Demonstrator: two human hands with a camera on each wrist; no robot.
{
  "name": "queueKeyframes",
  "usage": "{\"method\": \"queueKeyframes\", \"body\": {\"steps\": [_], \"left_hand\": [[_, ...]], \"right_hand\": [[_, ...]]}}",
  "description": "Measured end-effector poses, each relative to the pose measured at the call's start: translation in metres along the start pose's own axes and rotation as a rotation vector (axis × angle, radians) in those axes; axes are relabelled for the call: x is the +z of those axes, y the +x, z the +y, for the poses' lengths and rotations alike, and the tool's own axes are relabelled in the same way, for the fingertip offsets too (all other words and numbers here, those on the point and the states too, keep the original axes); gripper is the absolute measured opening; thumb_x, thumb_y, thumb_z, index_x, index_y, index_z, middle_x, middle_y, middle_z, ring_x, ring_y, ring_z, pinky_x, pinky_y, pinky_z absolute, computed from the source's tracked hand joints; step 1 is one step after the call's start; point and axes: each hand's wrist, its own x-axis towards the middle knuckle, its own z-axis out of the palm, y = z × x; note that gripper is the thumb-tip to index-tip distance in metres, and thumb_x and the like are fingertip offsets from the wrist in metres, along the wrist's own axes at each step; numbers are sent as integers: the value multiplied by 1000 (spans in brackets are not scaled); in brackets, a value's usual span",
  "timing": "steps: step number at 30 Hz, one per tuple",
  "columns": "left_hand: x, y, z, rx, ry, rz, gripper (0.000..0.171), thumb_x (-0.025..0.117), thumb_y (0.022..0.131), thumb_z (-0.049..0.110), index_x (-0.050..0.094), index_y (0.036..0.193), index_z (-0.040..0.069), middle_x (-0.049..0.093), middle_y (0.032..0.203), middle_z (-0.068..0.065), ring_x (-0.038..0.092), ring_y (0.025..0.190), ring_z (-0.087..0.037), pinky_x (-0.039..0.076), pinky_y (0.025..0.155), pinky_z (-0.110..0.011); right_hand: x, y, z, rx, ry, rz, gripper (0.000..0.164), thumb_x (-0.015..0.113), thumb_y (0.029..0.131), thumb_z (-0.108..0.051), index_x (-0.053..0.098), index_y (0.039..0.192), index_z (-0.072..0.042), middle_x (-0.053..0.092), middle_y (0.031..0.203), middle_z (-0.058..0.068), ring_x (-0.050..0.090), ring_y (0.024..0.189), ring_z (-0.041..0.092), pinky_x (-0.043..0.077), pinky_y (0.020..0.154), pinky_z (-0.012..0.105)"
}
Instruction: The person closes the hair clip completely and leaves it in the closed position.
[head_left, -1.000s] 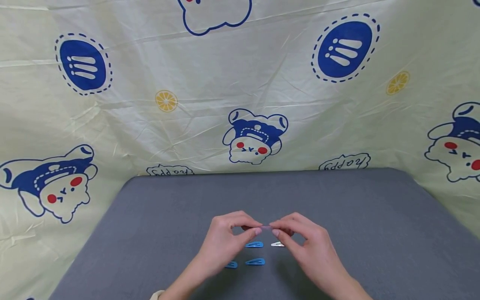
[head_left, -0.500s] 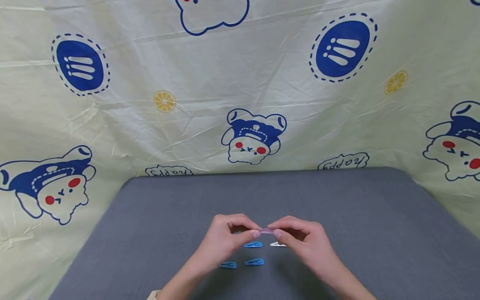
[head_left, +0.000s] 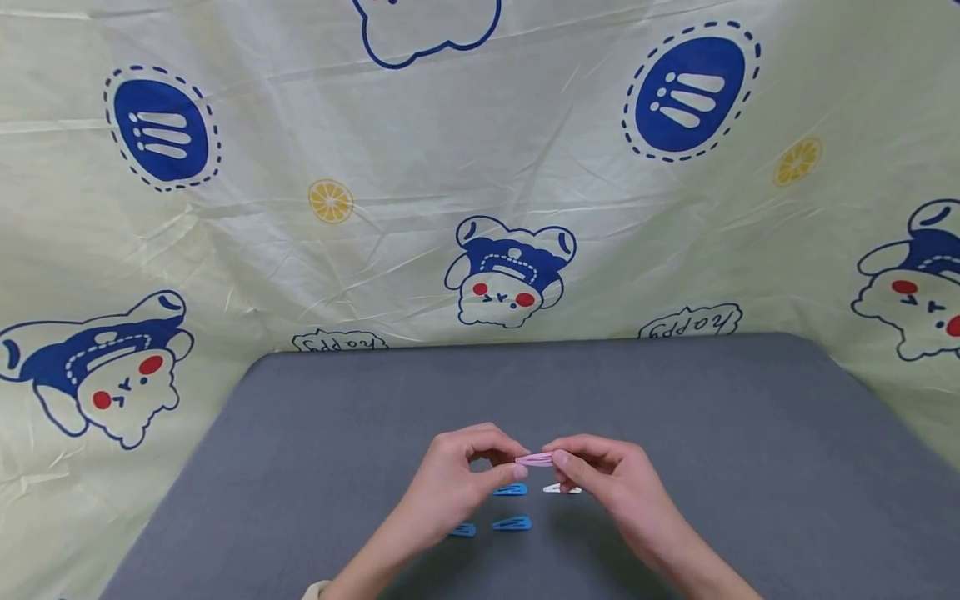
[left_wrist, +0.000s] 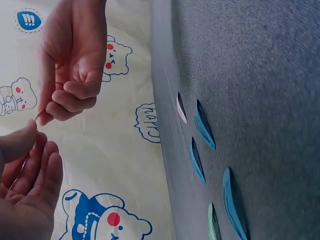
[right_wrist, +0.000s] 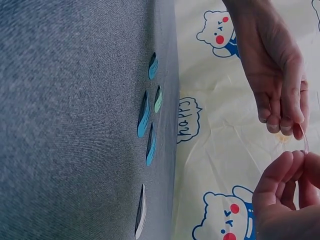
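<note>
A pink snap hair clip (head_left: 534, 459) is held in the air above the grey table. My left hand (head_left: 468, 467) pinches one end between thumb and fingers, and my right hand (head_left: 611, 475) pinches the other. In the right wrist view the clip (right_wrist: 305, 138) appears as a thin curved strip between the left hand (right_wrist: 275, 70) and the right hand (right_wrist: 287, 195). Below the hands lie blue snap clips (head_left: 512, 523) and a white one (head_left: 562, 489). A light green clip (left_wrist: 213, 222) shows in the wrist views; in the head view I cannot make it out.
The table (head_left: 337, 417) is covered in plain grey cloth. Behind it hangs a pale curtain (head_left: 420, 167) printed with cartoon bears. Another blue clip (head_left: 462, 530) is partly covered by my left wrist.
The pink clip, thin and nearly edge-on a second ago, now shows more of its face and length. The right fingers have shifted slightly along it. The clips on the table have stayed put.
</note>
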Motion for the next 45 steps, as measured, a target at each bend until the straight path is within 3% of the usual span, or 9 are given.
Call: {"method": "queueKeyframes", "body": {"steps": [3, 8, 13, 18, 27, 34, 45], "left_hand": [[1, 0, 1, 38, 75, 25, 11, 77, 86, 16, 77, 95, 23, 67, 87, 13, 61, 79, -11, 52, 69, -28], [2, 0, 1, 72, 139, 51, 12, 77, 86, 13, 77, 94, 22, 66, 85, 15, 59, 77, -9, 51, 68, -27], [2, 0, 0, 42, 133, 57, 11, 77, 86, 14, 77, 93, 23, 67, 84, 14, 59, 78, -10, 51, 69, -28], [2, 0, -1, 28, 132, 55, 11, 77, 86, 15, 77, 92, 24, 66, 84, 15, 59, 78, -11, 50, 67, -27], [4, 1, -4, -7, 132, 34, 10, 77, 86, 14, 78, 92, 22, 67, 84, 13, 59, 77, -10, 49, 66, -26], [3, 1, -6, -34, 161, -31, 10, 74, 88, 16, 78, 97, 21, 66, 86, 14, 59, 78, -9, 51, 66, -26], [4, 3, -9, -22, 149, -54, 8, 78, 85, 13, 77, 90, 19, 66, 82, 12, 61, 77, -8, 52, 71, -30]], "right_hand": [[0, 0, -1, 43, 38, 6, 31, 69, 94, -22, 69, 111, 5, 64, 90, 16, 61, 80, 25, 54, 77, 35], [-1, 0, -2, 72, 47, 7, 33, 70, 92, -23, 68, 116, 0, 64, 93, 16, 61, 83, 31, 54, 78, 36], [-3, -1, -3, 17, -41, 9, 29, 74, 90, -23, 71, 113, -6, 67, 97, 18, 62, 82, 37, 54, 76, 40], [-5, 0, -4, -38, -148, -14, 27, 78, 86, -22, 72, 108, -7, 69, 100, 16, 65, 82, 35, 56, 75, 40], [-5, -1, -3, -135, -398, 12, 17, 80, 84, -30, 74, 98, -22, 69, 91, -3, 65, 79, 18, 56, 71, 32], [-10, -1, -3, -211, -480, -15, 12, 79, 84, -27, 75, 95, -28, 67, 90, -9, 63, 79, 12, 54, 74, 29], [-16, -1, -4, -179, -567, -78, 11, 77, 86, -33, 74, 96, -30, 66, 89, -13, 61, 78, 10, 54, 76, 30]]}}
